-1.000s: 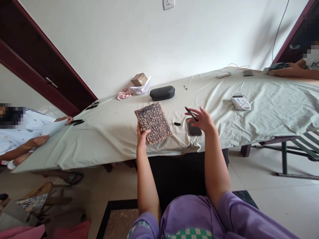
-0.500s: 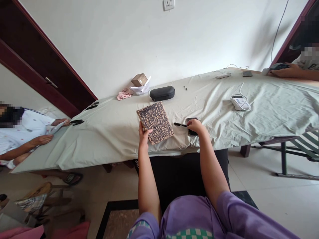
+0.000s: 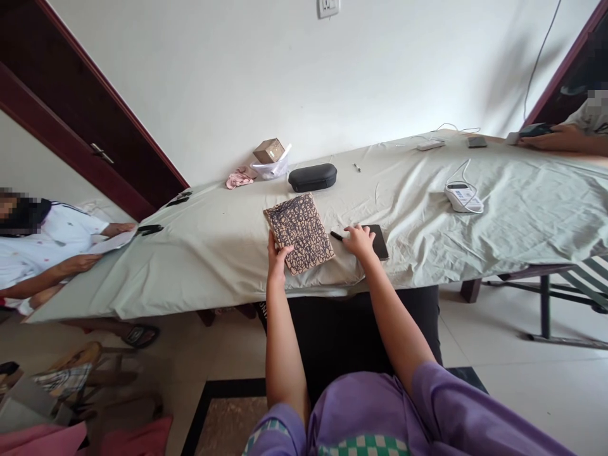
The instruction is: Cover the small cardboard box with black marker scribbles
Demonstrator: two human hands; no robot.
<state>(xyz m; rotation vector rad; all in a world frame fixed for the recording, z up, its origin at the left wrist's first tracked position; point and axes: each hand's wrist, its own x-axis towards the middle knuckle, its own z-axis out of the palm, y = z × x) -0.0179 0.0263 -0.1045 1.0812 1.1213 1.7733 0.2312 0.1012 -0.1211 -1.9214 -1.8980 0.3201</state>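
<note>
My left hand (image 3: 277, 258) is closed on the lower left edge of a brown notebook (image 3: 301, 233) covered in black scribbled loops. Its thumb lies over the cover, while the fingers are hidden beneath. To the right, my right hand (image 3: 360, 242) is on a black pen (image 3: 337, 235), gripping it from above with some fingers spread. Only the pen's left end shows; the rest is under the hand. A flat dark object like a phone (image 3: 379, 243) lies on the cloth just beyond the right side of this hand.
On the cloth-covered table (image 3: 213, 253) stand a black oblong case (image 3: 312, 177), a small box (image 3: 269, 151) on a plastic bag, a pink cloth (image 3: 240, 177) and a white device with a cable (image 3: 464, 196). People sit at both ends, one holding a paper (image 3: 114, 241).
My right hand has moved left along the pen, off the phone-like object, and its fingers have spread. My left hand still holds the notebook. The whole view has shifted slightly.
</note>
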